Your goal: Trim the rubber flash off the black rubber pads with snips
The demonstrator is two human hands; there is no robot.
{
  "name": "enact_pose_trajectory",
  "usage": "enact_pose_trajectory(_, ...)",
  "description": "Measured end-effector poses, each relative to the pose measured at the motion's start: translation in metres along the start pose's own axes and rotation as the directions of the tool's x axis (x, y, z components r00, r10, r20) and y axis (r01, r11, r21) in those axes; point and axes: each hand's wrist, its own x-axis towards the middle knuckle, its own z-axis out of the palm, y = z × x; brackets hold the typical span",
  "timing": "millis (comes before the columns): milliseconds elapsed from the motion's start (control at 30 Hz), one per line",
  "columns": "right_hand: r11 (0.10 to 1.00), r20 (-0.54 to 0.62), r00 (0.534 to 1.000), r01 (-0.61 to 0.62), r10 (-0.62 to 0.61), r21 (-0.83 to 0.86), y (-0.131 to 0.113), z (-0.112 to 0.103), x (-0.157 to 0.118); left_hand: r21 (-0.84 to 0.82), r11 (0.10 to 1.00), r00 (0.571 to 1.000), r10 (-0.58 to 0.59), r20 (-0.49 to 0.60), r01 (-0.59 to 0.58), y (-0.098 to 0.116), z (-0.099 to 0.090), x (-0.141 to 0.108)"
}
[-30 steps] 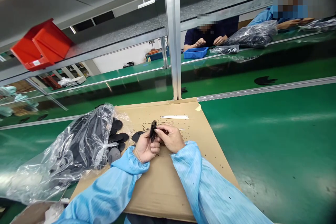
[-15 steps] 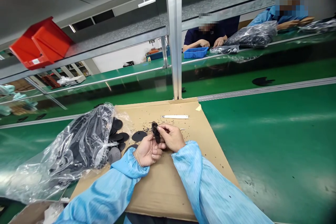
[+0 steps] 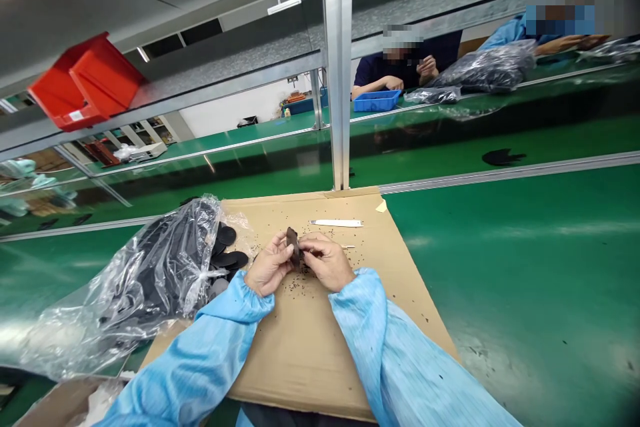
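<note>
The person wears a light blue smock with thin stripes, and its gathered cuffs end at the left hand and right hand.

The left hand and right hand meet, fingers curled inward.

Left hand now farther forward

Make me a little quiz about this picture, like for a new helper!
1. True or false: the left hand and the right hand both hold the dark piece.
2. What is the sheet under the hands made of? A) glass B) cardboard C) cloth
3. Fill in the gap: the bin across the line is ____.

Key: 1 true; 2 B; 3 blue.
</note>
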Motion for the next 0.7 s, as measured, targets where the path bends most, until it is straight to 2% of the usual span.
enact_pose_trajectory(67, 1.000, 0.008, 1.000, 0.025, -0.025, -0.006, -0.001, 0.002, -0.001, 0.050, 0.998, 0.999, 0.026, 0.022, -0.027, 0.006, -0.002, 0.001)
enact_pose_trajectory(200, 0.998, 0.006, 0.999, 0.042, -0.041, -0.037, -0.002, 0.004, -0.003, 0.098, 0.995, 0.999, -0.014, 0.047, 0.009, 0.013, -0.006, 0.000)
enact_pose_trajectory(500, 0.997, 0.010, 1.000, 0.029, -0.028, -0.070, -0.006, 0.005, -0.003, 0.100, 0.993, 0.995, -0.073, 0.069, 0.066, 0.008, -0.011, 0.002)
enact_pose_trajectory(600, 0.984, -0.063, 0.997, -0.050, 0.040, -0.173, -0.001, 0.005, -0.004, 0.179, 0.983, 0.999, -0.041, -0.023, 0.044, 0.014, -0.010, 0.012)
enact_pose_trajectory(667, 0.960, -0.128, 0.986, -0.136, 0.107, -0.243, 0.005, 0.006, -0.005, 0.303, 0.953, 0.984, 0.067, -0.162, -0.015, 0.026, -0.012, 0.028)
enact_pose_trajectory(700, 0.947, -0.147, 0.980, -0.171, 0.135, -0.271, 0.008, 0.006, -0.005, 0.405, 0.913, 0.959, 0.153, -0.237, -0.046, 0.035, -0.014, 0.039)
